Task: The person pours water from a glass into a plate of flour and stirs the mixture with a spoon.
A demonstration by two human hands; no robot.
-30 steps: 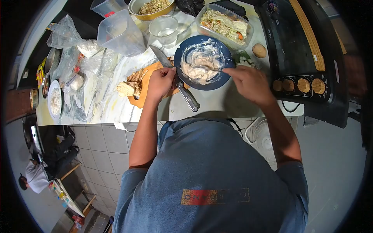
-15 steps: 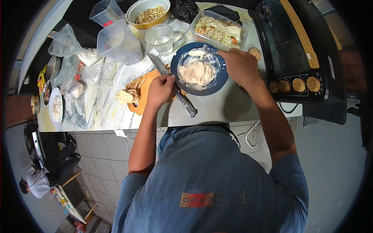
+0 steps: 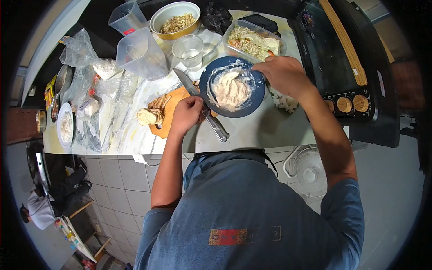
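A dark blue bowl (image 3: 257, 101) holds a thick pale creamy mixture (image 3: 231, 90). At its left rim, my left hand (image 3: 188, 112) is closed with thumb and fingertips pinched on the edge. My right hand (image 3: 288, 76) is closed over the bowl's upper right rim, gripping a spoon whose end is down in the mixture and hard to make out. A knife (image 3: 216, 127) with a dark handle lies beside the bowl, under my left fingers, its blade over a wooden cutting board (image 3: 177, 95). Browned sliced food (image 3: 153, 116) sits on the board's left.
Behind stand a clear plastic cup (image 3: 189, 51), a pot of chopped food (image 3: 177, 22), a noodle-and-vegetable container (image 3: 256, 38) and a plastic jug (image 3: 141, 54). Plastic bags (image 3: 90, 85) lie left, near a plate of white food (image 3: 66, 123). A black griddle (image 3: 328, 49) stands right.
The spoon, loaded at the bowl's far side before, has come down into the mixture. My right hand has shifted slightly right and nearer. The left hand stays at the rim.
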